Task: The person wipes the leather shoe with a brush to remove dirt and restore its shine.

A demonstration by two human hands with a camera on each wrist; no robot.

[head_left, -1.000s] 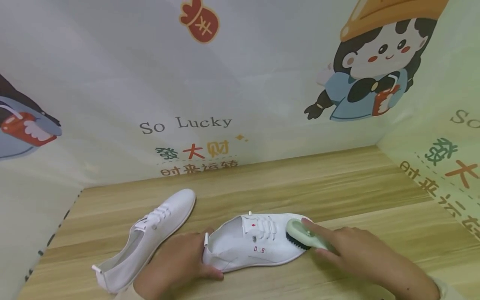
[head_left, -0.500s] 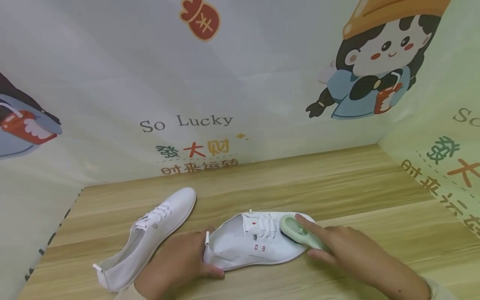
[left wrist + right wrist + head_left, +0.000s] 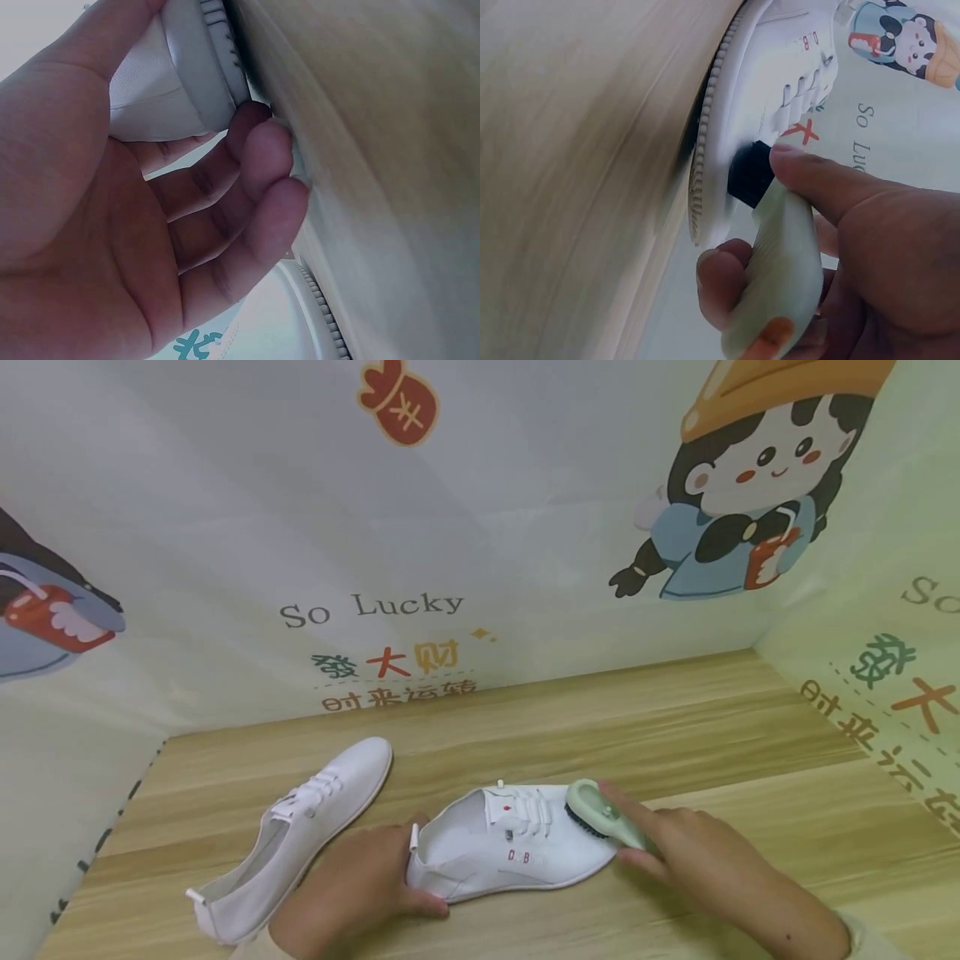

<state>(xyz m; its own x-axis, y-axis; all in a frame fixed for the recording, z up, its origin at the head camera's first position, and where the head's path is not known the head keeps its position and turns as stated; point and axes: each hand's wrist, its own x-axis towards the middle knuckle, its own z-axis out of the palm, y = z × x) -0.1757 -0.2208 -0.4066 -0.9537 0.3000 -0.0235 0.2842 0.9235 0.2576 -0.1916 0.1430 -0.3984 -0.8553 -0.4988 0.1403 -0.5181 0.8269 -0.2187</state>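
Note:
A white lace-up shoe [image 3: 480, 852] with red letters on its side lies in the middle of the table, toe to the right. My left hand [image 3: 367, 877] holds its heel between thumb and fingers; in the left wrist view the thumb lies along the heel [image 3: 169, 82] and the other fingers curl beneath. My right hand [image 3: 690, 852] grips a pale green brush [image 3: 596, 806] by its handle. Its dark bristles [image 3: 751, 174] meet the shoe's toe area, just ahead of the laces. In the right wrist view my thumb presses near the brush head.
A second white shoe [image 3: 300, 835] lies at the left, angled, close beside my left hand. The wood-grain table [image 3: 600, 718] is bounded by a printed back wall [image 3: 525, 552] and side walls at left and right.
The brush in my right hand has shifted over the shoe's toe, first left toward the laces, then up to the far side. My left hand stays at the heel.

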